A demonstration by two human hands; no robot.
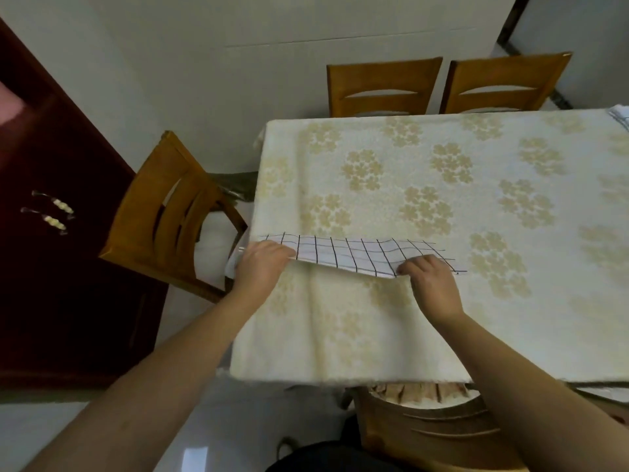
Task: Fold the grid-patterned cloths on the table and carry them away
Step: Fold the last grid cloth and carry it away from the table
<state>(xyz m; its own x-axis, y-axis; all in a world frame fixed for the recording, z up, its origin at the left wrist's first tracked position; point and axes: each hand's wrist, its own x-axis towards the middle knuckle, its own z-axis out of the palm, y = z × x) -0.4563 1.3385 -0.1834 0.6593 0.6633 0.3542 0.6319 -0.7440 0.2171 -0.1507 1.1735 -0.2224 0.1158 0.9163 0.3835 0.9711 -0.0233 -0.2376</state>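
- Both our hands, left hand [263, 264] and right hand [429, 284], are reaching over the tabletop [374, 328].
- Our fingers [406, 267] are pinching the near edge of the grid-patterned cloth [354, 253], lifting it.

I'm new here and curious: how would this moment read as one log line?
phase: folding | left hand: grips grid cloth | right hand: pinches cloth edge | cloth: lifted over table

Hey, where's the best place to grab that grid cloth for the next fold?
Probably by the two ends of the near edge of the grid cloth, coming from the person's side, where the left hand and right hand pinch it now. That long edge is lifted off the tablecloth, so fingers slip under.
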